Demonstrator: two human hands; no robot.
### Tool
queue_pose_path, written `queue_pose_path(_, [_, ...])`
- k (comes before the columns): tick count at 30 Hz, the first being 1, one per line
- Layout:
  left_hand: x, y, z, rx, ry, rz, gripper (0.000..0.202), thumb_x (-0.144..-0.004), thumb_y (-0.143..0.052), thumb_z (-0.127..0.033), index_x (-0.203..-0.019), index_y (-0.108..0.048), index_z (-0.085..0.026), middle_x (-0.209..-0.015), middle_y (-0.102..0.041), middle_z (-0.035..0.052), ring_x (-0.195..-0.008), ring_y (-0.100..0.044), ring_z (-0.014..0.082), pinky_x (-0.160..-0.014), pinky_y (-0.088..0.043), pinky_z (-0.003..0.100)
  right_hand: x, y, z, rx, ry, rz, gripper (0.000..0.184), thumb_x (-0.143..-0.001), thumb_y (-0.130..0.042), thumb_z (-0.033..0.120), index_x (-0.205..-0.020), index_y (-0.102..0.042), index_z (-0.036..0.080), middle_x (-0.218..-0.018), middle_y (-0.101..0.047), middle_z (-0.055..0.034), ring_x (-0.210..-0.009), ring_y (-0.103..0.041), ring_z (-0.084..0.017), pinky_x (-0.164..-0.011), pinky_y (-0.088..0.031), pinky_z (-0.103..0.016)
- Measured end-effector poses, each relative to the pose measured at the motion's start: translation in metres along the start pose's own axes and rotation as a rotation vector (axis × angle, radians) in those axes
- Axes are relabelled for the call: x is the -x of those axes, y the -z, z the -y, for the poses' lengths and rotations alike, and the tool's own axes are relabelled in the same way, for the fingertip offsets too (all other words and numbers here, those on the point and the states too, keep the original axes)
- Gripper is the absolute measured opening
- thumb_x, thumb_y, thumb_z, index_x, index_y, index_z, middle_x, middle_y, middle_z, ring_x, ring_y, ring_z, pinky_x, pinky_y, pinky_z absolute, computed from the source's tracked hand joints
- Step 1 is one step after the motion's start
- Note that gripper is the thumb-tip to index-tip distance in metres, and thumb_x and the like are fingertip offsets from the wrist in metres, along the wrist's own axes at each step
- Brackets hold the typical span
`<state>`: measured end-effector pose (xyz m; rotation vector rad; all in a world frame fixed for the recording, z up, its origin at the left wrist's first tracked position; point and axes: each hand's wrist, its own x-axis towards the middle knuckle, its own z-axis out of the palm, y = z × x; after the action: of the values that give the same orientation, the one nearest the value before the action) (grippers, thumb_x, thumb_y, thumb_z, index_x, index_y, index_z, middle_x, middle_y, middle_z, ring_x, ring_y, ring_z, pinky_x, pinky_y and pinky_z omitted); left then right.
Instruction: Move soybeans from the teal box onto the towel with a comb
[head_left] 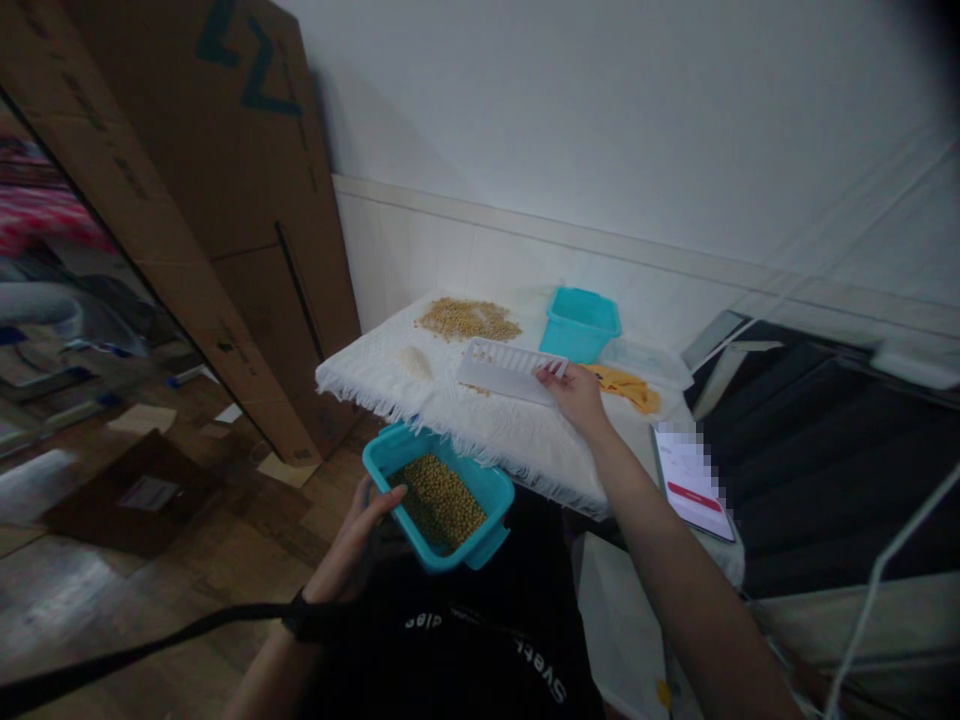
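Observation:
My left hand (358, 535) grips a teal plastic tub (480, 485) full of tan beans (439, 500), held just below the front edge of a small table covered with a white fringed cloth (487, 425). My right hand (577, 395) is closed on the right end of a white slotted plastic lid (504, 371) that lies on the cloth. A loose pile of the same beans (469, 319) lies at the back of the cloth. A small whitish heap (415, 361) sits to the lid's left.
A second teal tub (581, 322) stands at the back of the table beside a clear tray (645, 362) and yellow pieces (626, 385). A phone (691, 482) lies at the right edge. Large cardboard sheets (225, 200) lean at the left.

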<state>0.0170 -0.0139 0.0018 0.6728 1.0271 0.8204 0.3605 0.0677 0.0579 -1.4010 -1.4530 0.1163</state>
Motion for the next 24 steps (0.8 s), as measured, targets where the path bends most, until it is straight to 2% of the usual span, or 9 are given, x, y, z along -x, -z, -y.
queue_pose_path(8, [0.000, -0.001, 0.000, 0.012, 0.002, -0.017, 0.077, -0.074, -0.079, -0.043, -0.140, -0.040, -0.037, -0.131, -0.062, 0.0106, -0.093, -0.073, 0.0305, -0.077, -0.060, 0.049, -0.003, 0.000, -0.001, 0.006, 0.006, 0.027, 0.040, -0.077, -0.061, 0.057, -0.068, -0.064, 0.019, -0.064, -0.062, -0.0011, -0.062, -0.053, -0.016, -0.058, -0.040, -0.026])
queue_pose_path(16, [0.002, -0.002, -0.002, 0.013, -0.004, -0.007, 0.075, -0.075, -0.077, -0.043, -0.140, -0.040, -0.036, -0.128, -0.064, 0.0110, -0.094, -0.073, 0.0304, -0.078, -0.061, 0.048, -0.001, 0.000, -0.006, 0.047, 0.014, 0.050, 0.041, -0.080, -0.060, 0.058, -0.066, -0.062, 0.020, -0.058, -0.057, 0.0011, -0.057, -0.049, -0.015, -0.056, -0.036, -0.026])
queue_pose_path(24, [0.002, -0.001, -0.003, 0.019, 0.007, -0.014, 0.077, -0.074, -0.078, -0.044, -0.141, -0.038, -0.037, -0.132, -0.062, 0.0111, -0.096, -0.072, 0.0311, -0.079, -0.059, 0.049, 0.003, -0.003, 0.005, 0.013, 0.021, 0.066, 0.040, -0.079, -0.061, 0.057, -0.067, -0.065, 0.019, -0.060, -0.059, 0.0007, -0.058, -0.050, -0.014, -0.056, -0.037, -0.026])
